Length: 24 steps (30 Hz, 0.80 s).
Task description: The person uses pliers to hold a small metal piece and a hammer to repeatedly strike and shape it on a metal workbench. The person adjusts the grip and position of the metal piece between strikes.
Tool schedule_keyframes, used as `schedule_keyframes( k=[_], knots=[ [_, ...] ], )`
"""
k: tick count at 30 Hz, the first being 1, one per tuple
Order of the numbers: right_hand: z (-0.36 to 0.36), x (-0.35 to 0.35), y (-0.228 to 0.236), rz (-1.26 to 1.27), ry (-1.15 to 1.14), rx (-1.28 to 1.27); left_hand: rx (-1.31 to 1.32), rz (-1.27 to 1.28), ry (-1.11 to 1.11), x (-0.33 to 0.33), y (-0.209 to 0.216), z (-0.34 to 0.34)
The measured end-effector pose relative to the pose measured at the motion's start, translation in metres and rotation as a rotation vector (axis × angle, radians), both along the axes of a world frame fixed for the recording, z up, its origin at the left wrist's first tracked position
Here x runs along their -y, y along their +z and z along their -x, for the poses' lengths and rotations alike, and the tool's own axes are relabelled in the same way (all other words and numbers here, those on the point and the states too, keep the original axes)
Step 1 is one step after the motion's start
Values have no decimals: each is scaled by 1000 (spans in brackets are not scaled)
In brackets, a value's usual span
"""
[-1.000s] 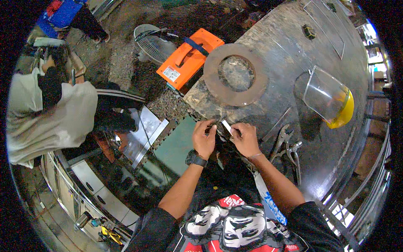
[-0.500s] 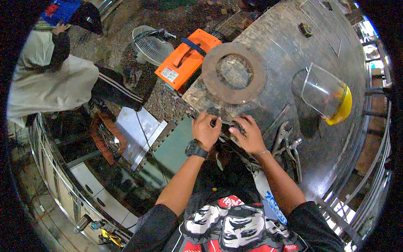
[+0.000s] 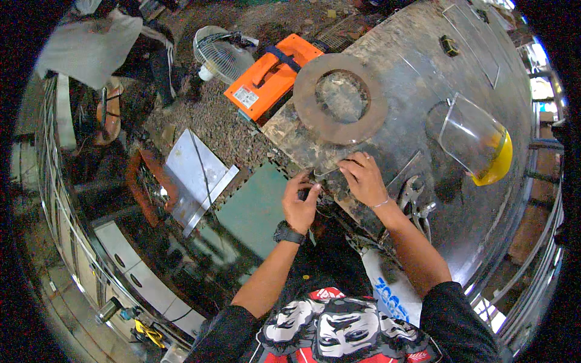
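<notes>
At the near edge of the metal-topped workbench (image 3: pixel 402 124), a short thin metal rod (image 3: pixel 327 172) lies between my hands. My right hand (image 3: pixel 364 183) pinches its right end with thumb and fingertips. Curled at the rod's other end is my left hand (image 3: pixel 299 204), its thumb and fingers bent towards each other; whatever they grip is dark and hard to make out. Just beyond my hands a thick, flat, rusty steel ring (image 3: pixel 374 104) rests on the bench. Locking pliers (image 3: pixel 411 192) lie to the right of my right hand, beside another metal tool (image 3: pixel 425 212).
A face shield with a yellow crown (image 3: pixel 493 163) sits on the bench at right. Beyond the left edge are an orange machine (image 3: pixel 272 81), a fan (image 3: pixel 221 57), a white metal sheet (image 3: pixel 196 160) and a green panel (image 3: pixel 257 209). Another person (image 3: pixel 91 48) is at upper left.
My right hand has risen and turned slightly, and my left hand has dropped a little, showing the rod between them. The person at upper left has shifted farther away. My view has tilted a little.
</notes>
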State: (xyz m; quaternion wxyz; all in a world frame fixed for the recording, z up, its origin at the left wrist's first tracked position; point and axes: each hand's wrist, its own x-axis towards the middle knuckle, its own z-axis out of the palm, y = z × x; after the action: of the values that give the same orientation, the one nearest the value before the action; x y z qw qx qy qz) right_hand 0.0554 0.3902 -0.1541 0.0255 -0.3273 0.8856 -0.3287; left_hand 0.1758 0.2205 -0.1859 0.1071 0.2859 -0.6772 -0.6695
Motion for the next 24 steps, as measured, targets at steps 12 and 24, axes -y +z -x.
schedule_keyframes(
  k=[12,24],
  knots=[
    [-12,-7,3,-15,-8,-17,-39,403,-44,-2,-2,9],
    [-17,-20,-4,33,110,15,-146,425,-64,9,-9,9]
  ],
)
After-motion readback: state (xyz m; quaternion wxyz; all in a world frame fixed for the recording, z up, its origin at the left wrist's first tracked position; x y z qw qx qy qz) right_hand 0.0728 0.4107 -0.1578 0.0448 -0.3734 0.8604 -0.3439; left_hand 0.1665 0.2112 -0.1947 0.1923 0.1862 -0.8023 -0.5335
